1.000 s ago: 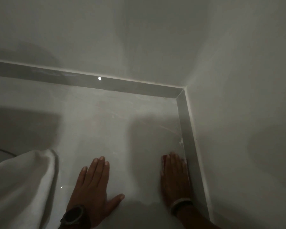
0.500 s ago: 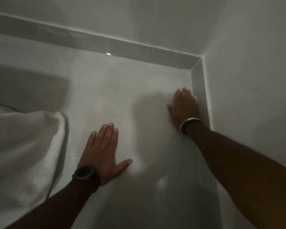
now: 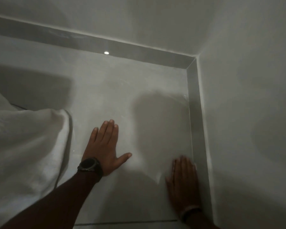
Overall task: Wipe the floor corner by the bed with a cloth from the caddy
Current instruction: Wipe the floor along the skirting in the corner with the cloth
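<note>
The floor corner (image 3: 185, 71) lies at the upper right, where two grey skirting strips meet under white walls. My left hand (image 3: 104, 149), with a dark watch on its wrist, rests flat on the pale floor tile (image 3: 106, 100), fingers forward and thumb out, holding nothing. My right hand (image 3: 183, 180) is blurred and pressed flat on the floor against the right skirting strip (image 3: 196, 129), a band on its wrist. No cloth shows under or around it; whether one lies beneath the palm I cannot tell. The caddy is out of view.
White bedding (image 3: 23, 154) hangs down to the floor at the left, close to my left forearm. A dark shadow lies under the bed edge (image 3: 31, 83). A small light reflection (image 3: 106, 52) glints on the far skirting. A grout line (image 3: 122, 222) crosses the floor near me.
My right hand slid forward along the right skirting toward the corner, then back toward me. My left hand stayed planted flat on the floor.
</note>
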